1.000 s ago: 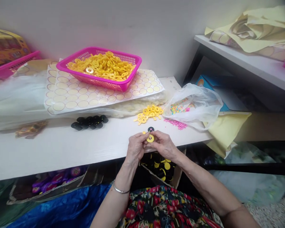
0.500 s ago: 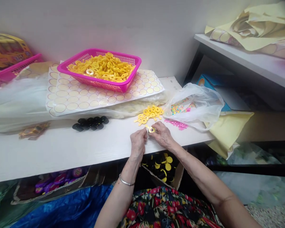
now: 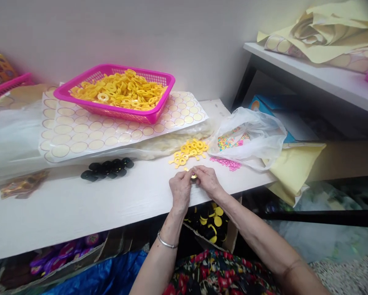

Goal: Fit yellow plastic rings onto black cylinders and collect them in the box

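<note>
My left hand (image 3: pixel 180 188) and my right hand (image 3: pixel 206 180) meet near the table's front edge, fingers closed together on a small round black-and-yellow piece (image 3: pixel 194 177). Much of that piece is hidden by the fingertips. Just beyond the hands lies a loose pile of yellow plastic rings with tabs (image 3: pixel 188 151). To its right, small pink pieces (image 3: pixel 226 163) are scattered on the white table (image 3: pixel 134 205). A clear plastic bag (image 3: pixel 260 131) holding multicoloured bits lies open behind them. Farther left sits a cluster of black caps (image 3: pixel 107 169).
A pink basket (image 3: pixel 153 117) full of yellow rings stands on sticker sheets (image 3: pixel 79 143). Below the table edge, a carton (image 3: pixel 231 237) holds black and yellow round pieces, and purple items (image 3: pixel 61 256) sit in another box. A raised shelf (image 3: pixel 309 71) stands at right.
My hands have drawn closer together around the small piece, and the right fingers now cover more of it. The camera view has shifted slightly, moving the basket and black caps leftward.
</note>
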Motion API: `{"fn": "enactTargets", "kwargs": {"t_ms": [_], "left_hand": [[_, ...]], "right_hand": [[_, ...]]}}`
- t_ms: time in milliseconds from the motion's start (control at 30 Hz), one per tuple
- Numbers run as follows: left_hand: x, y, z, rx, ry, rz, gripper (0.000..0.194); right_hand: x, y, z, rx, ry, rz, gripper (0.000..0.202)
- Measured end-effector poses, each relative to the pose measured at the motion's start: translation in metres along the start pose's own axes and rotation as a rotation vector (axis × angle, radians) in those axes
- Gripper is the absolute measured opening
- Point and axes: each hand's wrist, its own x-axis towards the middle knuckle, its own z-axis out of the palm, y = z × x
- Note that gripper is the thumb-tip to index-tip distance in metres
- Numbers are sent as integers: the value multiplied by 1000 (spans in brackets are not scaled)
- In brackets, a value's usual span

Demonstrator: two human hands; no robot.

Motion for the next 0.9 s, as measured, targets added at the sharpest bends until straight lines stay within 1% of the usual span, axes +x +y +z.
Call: {"fn": "enactTargets", "kwargs": {"t_ms": [67, 133, 233, 333, 433, 500, 567, 633, 667, 733, 800, 900], "left_hand": [[-2, -2, 0, 24, 4, 16, 31], [-3, -3, 0, 27, 19, 11, 31], [-1, -1, 2, -29, 32, -37, 31], [8, 1, 5, -75, 21, -43, 29], [14, -1, 4, 4, 23, -22, 31], [13, -3, 1, 59, -23, 23, 32], [8, -5, -4, 84, -145, 128, 30], [1, -6, -9, 113, -248, 238, 30], [-4, -7, -10, 132, -263, 272, 35], [-15, -7, -11, 149, -245, 300, 42], [-28, -5, -11, 125, -261, 311, 40], [-47, 3, -13, 98, -391, 365, 36]], "right_hand": [[0, 1, 4, 40, 43, 39, 31], [-1, -2, 7, 76, 66, 113, 30], [-1, -10, 8, 99, 68, 215, 27], [3, -14, 10, 81, 73, 201, 23], [9, -9, 12, 79, 100, 179, 20], [10, -6, 12, 142, 85, 205, 20], [8, -6, 9, 222, 65, 216, 20], [-1, -9, 5, 273, 71, 199, 20], [-9, -11, 3, 299, 71, 191, 21], [-28, -16, -3, 372, 37, 203, 25], [-47, -20, -11, 423, -22, 229, 31], [-66, -25, -25, 384, -64, 259, 41]]}}
